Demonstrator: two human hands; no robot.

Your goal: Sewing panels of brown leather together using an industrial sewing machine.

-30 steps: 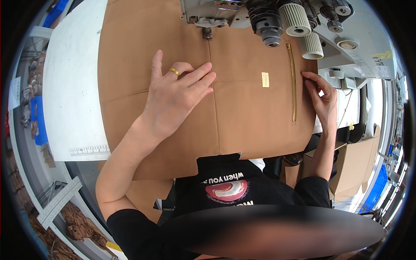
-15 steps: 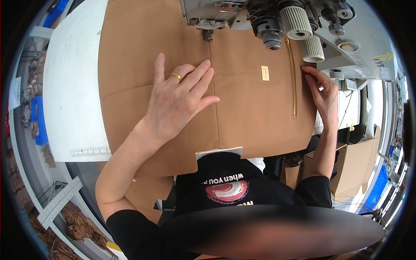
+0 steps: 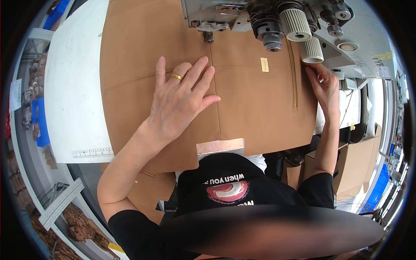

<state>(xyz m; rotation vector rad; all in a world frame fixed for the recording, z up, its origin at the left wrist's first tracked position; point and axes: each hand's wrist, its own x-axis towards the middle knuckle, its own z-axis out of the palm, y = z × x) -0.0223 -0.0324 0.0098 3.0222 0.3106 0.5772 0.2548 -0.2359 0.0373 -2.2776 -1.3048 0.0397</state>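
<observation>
A large brown leather-like panel (image 3: 255,108) lies across the sewing table, with a lengthwise seam, a crosswise stitched line and a small yellow tape piece (image 3: 264,65). My left hand (image 3: 180,97) rests flat on it, fingers spread, beside the lengthwise seam. Just beyond the fingertips, the sewing machine's presser foot (image 3: 208,37) sits over that seam. At the panel's right edge, my right hand (image 3: 324,86) has thumb and fingers curled together on the margin, partly behind a machine knob. A gold-toothed zipper (image 3: 294,86) is set into the panel left of that hand.
The sewing machine head (image 3: 277,21) with its ribbed knobs overhangs the far right. White table top (image 3: 73,86) shows at left, with a ruler strip (image 3: 92,153) near its front edge. Cardboard boxes (image 3: 357,160) stand low at right; a rack (image 3: 60,203) holds brown bundles at left.
The panel has slid away from me, toward the machine, its crosswise line and zipper moving up. More of the pale strip at the table's front shows. Both hands stay in nearly the same places.
</observation>
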